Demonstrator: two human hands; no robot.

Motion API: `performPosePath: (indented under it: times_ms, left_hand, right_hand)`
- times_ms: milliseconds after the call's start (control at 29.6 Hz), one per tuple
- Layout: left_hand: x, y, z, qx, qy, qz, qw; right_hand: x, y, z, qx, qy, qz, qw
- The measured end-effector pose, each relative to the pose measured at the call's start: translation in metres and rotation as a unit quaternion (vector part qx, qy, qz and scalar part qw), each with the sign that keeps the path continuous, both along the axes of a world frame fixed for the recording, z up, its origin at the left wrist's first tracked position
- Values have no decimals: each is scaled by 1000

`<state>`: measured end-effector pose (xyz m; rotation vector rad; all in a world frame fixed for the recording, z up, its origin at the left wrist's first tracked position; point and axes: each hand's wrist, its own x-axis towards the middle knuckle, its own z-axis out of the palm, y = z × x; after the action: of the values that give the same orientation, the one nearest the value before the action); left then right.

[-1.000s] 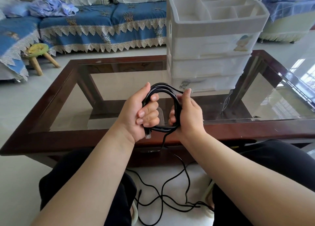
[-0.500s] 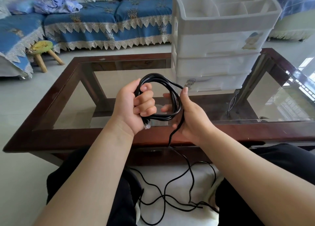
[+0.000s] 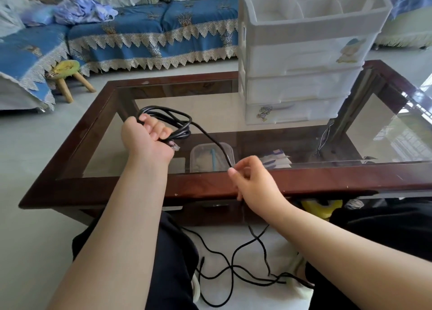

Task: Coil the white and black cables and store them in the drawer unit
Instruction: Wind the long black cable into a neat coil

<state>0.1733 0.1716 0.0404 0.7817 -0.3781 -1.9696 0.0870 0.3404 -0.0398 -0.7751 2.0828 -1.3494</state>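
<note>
- Standing on the glass table [image 3: 77,146], at its far right: white drawer unit [image 3: 301,85], drawers closed.
- Gripping the coiled black cable [image 3: 173,122] in a fist over the table: left hand [image 3: 146,139].
- Pinching the cable's free strand at the table's near edge: right hand [image 3: 254,181], slack trailing to the floor.

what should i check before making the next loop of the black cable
1. Left hand grips the coil: ok.
2. Right hand pinches the black cable running from the coil: ok.
3. Slack on the floor free of knots: cannot tell, strands cross.
4. Plug end held at the left hand, not dangling: ok.
5. Drawer unit open to take the coil: not ok, all drawers shut.
6. White cable coiled: cannot tell.
</note>
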Motion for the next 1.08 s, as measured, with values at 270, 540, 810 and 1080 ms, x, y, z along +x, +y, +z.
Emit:
performPosePath:
  times_ms: [270,540,810,1080]
  left_hand:
    - [-21,26,-7,-164,-189,-43,967]
    - [-37,63,-29,-504,-348,-123,780]
    - [-39,66,-45,-491,-423,-247,720]
    - [-30,59,-33,-511,-491,-351,613]
  right_hand:
    - [-12,7,23,139,283,71,946]
    - [-6,4,54,156,312,197,916]
    - [-25,-1,68,120,165,281,938]
    - [-27,3,61,69,-10,298,952]
